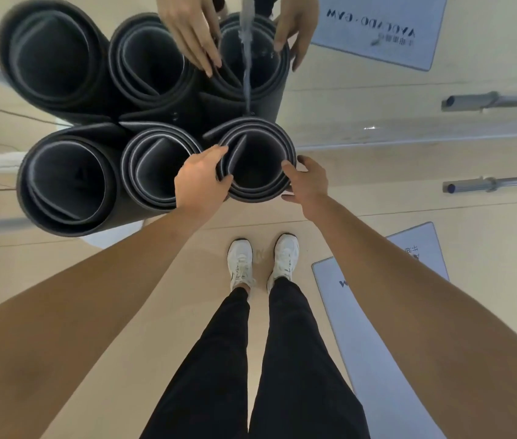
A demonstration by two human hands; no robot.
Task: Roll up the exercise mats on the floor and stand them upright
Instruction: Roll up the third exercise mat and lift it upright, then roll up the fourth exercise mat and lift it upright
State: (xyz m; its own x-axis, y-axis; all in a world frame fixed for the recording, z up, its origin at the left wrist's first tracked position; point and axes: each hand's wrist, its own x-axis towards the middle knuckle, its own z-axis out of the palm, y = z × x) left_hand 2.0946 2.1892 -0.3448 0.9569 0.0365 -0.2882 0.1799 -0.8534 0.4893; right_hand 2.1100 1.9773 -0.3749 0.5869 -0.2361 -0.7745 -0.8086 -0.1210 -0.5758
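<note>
Both hands held top rim of upright rolled mat (pixel 257 188) at 12 o'clock of white sneakers (pixel 263 261), left hand (pixel 201 179) gripped rim w/ fingers inside, right hand (pixel 306 182) loosely cupped outer side, two more rolled mats (pixel 67 182) at its 9 o'clock, against mirror (pixel 377 128).

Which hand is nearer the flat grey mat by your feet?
Right. The right hand rests on the rolled mat's right rim, above the grey mat; the left hand grips its left rim, farther away.
</note>
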